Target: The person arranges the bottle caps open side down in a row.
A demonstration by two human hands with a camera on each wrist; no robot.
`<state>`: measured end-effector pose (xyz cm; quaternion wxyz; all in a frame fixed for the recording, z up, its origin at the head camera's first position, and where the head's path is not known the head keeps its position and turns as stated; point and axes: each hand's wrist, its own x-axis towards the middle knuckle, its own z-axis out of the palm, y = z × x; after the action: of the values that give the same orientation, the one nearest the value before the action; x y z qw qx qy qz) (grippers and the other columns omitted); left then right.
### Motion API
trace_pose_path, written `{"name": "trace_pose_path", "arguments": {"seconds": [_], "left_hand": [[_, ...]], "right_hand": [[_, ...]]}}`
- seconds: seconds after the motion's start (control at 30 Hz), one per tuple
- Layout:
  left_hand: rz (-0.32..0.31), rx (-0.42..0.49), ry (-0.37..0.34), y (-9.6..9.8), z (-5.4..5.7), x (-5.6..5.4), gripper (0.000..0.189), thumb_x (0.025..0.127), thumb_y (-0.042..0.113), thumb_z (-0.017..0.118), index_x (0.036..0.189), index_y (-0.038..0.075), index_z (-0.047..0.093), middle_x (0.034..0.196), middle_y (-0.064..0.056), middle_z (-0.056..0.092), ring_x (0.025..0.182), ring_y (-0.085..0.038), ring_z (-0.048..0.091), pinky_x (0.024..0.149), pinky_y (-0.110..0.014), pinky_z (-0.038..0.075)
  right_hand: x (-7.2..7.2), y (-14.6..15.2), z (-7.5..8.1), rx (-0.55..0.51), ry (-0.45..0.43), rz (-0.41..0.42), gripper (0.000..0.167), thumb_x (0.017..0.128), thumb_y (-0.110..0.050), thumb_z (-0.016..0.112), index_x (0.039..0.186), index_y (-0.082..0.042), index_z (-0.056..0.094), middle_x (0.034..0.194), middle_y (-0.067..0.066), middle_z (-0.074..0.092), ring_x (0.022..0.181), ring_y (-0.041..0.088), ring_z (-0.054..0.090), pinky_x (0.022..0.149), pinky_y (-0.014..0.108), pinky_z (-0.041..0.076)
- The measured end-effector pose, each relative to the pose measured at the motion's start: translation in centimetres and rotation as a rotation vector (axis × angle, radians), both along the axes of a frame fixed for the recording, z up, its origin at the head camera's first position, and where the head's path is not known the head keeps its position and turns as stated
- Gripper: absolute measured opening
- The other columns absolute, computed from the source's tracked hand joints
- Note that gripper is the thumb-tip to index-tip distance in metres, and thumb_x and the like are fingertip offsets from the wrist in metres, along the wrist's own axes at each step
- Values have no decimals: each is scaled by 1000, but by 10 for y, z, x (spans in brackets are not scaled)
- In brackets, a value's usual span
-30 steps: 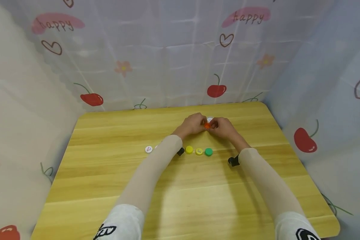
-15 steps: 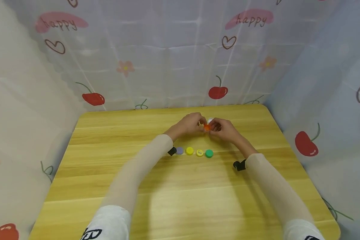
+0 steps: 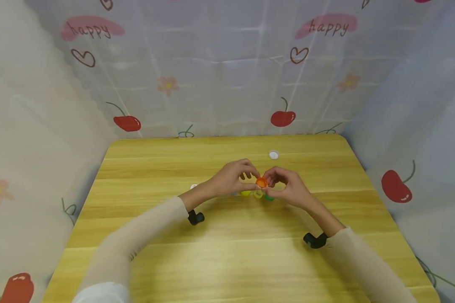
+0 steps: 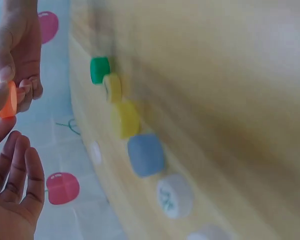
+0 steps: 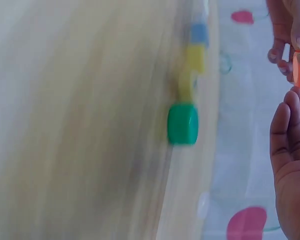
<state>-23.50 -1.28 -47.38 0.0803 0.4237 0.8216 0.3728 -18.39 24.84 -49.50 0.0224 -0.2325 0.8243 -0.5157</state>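
Between my two hands is an orange bottle cap [image 3: 261, 182], lifted off the table. My left hand [image 3: 233, 176] pinches its left side with thumb and finger. From the other side, my right hand [image 3: 290, 187] pinches it too. In the left wrist view, the orange cap [image 4: 11, 100] sits between both sets of fingertips. Below the hands runs a row of caps: green [image 5: 183, 125], pale yellow with a mark [image 4: 112, 87], yellow [image 4: 126, 120], blue [image 4: 146, 155] and a white cap with green marking [image 4: 175, 196]. In the head view, the hands partly hide this row.
One white cap [image 3: 274, 155] lies alone toward the table's back edge. The wooden table [image 3: 227, 261] has patterned curtains [image 3: 227, 84] behind it and along both sides. A black wrist camera is worn on each arm.
Both hands have come back toward the body and up, carrying the orange cap from beside the lone white cap to above the row. The white cap is now uncovered. The head view has shifted slightly.
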Motion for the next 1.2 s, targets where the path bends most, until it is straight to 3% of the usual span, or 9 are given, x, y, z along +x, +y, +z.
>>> {"name": "trace_pose_path", "arguments": {"seconds": [0.13, 0.27, 0.47, 0.63, 0.8, 0.97, 1.03, 1.1, 1.2], "left_hand": [[38, 94, -40, -15, -5, 26, 29, 94, 37, 85, 118, 20, 80, 118, 1, 70, 104, -28, 72, 87, -41, 64], [71, 161, -111, -25, -13, 41, 29, 94, 33, 86, 118, 20, 80, 117, -8, 72, 101, -28, 71, 86, -45, 64], [91, 224, -369, -33, -21, 47, 23, 101, 31, 79, 119, 19, 80, 115, -8, 77, 99, -20, 71, 86, -35, 63], [129, 242, -670, -38, -19, 47, 24, 103, 27, 71, 115, 8, 80, 111, -18, 79, 106, -41, 70, 96, -51, 61], [129, 253, -795, -40, -24, 47, 21, 99, 24, 69, 107, 7, 80, 97, 2, 77, 96, -26, 68, 93, -43, 58], [124, 273, -792, -42, -24, 48, 19, 97, 22, 69, 105, 7, 79, 93, 3, 73, 88, -16, 61, 88, -38, 54], [120, 270, -733, -42, -24, 48, 18, 98, 22, 70, 104, 8, 80, 96, -1, 75, 89, -16, 62, 87, -36, 54], [126, 245, -604, -44, -24, 48, 15, 98, 22, 73, 104, 11, 81, 98, -3, 75, 89, -17, 63, 85, -34, 55], [140, 135, -256, -46, -22, 49, 9, 95, 23, 77, 102, 17, 79, 100, 1, 75, 92, -16, 66, 83, -29, 56]], "right_hand": [[17, -13, 0, -37, 16, 38, 32, 87, -4, 87, 112, -16, 73, 99, 3, 73, 86, 36, 67, 84, 38, 61], [24, -23, -3, -53, 17, 50, 33, 85, -2, 88, 110, -17, 73, 97, 2, 73, 84, 31, 67, 86, 32, 60], [27, -29, -5, -35, 85, 55, 39, 80, 1, 88, 109, -20, 73, 94, -2, 73, 83, 30, 68, 79, 43, 61], [29, -33, -1, 2, 176, 98, 43, 77, 1, 90, 111, -19, 74, 96, -4, 74, 84, 23, 68, 77, 38, 60], [29, -36, 1, 24, 209, 125, 43, 77, 0, 91, 112, -19, 73, 98, -3, 75, 86, 17, 67, 78, 36, 61], [28, -38, 0, 48, 215, 133, 43, 79, -2, 91, 114, -20, 73, 100, -7, 74, 87, 12, 66, 79, 35, 61], [29, -38, -1, 57, 207, 126, 43, 81, -4, 92, 115, -21, 73, 101, -8, 75, 87, 14, 67, 79, 36, 61], [29, -38, -3, 70, 186, 119, 41, 84, -7, 91, 118, -21, 72, 106, -6, 75, 88, 16, 68, 80, 36, 62], [29, -37, -4, 75, 88, 116, 36, 92, -15, 87, 124, -20, 71, 115, -2, 75, 92, 18, 69, 83, 36, 62]]}}
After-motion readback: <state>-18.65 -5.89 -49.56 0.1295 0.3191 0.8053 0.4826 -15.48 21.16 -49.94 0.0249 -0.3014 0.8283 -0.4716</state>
